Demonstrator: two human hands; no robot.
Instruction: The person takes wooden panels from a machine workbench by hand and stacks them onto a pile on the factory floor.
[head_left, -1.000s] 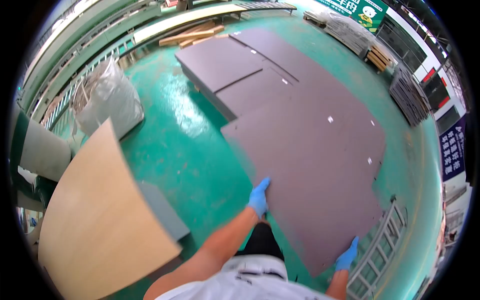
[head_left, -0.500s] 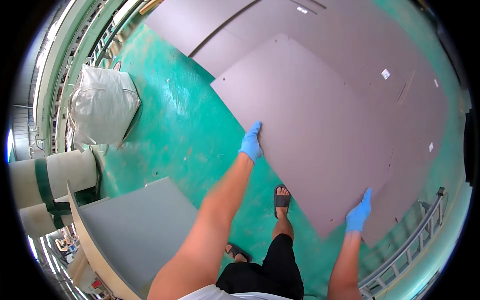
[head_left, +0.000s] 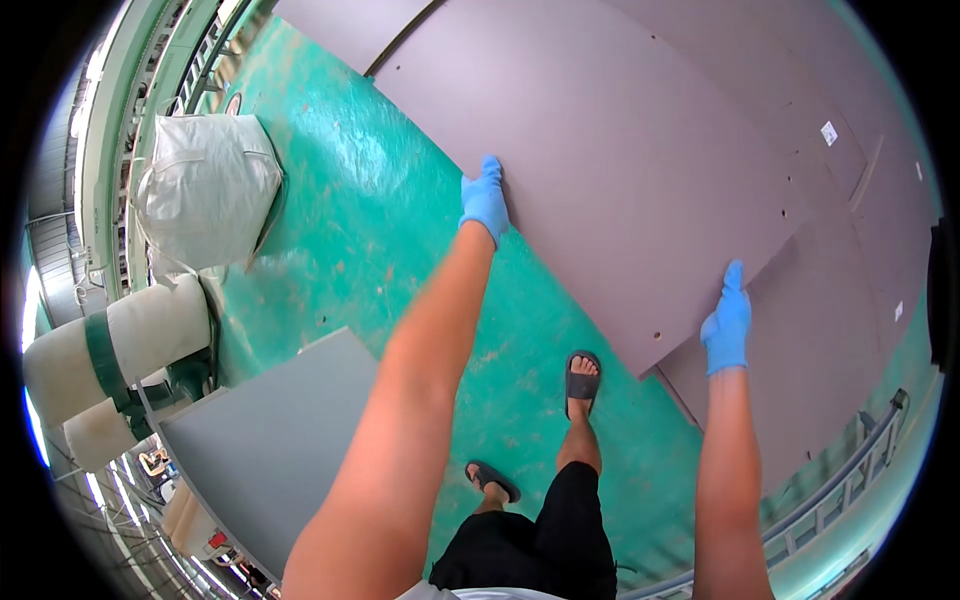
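A large flat mauve-brown panel (head_left: 600,170) with small holes near its edges lies across several similar boards. My left hand (head_left: 485,203), in a blue glove, grips the panel's left long edge with the thumb on top; its other fingers are hidden under the edge. On the short edge nearest me, toward the right corner, my right hand (head_left: 728,325), gloved in blue too, holds the panel the same way. Beneath and beyond it spread the other mauve-brown boards (head_left: 820,330), some bearing small white labels (head_left: 829,133).
A grey panel (head_left: 280,430) stands low at the left, beside rolls of pale material (head_left: 150,330). Farther off sits a white bulk bag (head_left: 205,190) on the green floor (head_left: 350,240). A metal roller rail (head_left: 850,470) curves along the lower right. My sandalled feet are below the panel.
Both hands have moved away from me with the panel, which now sits higher in view over the other boards. The camera view has shifted a little as well.
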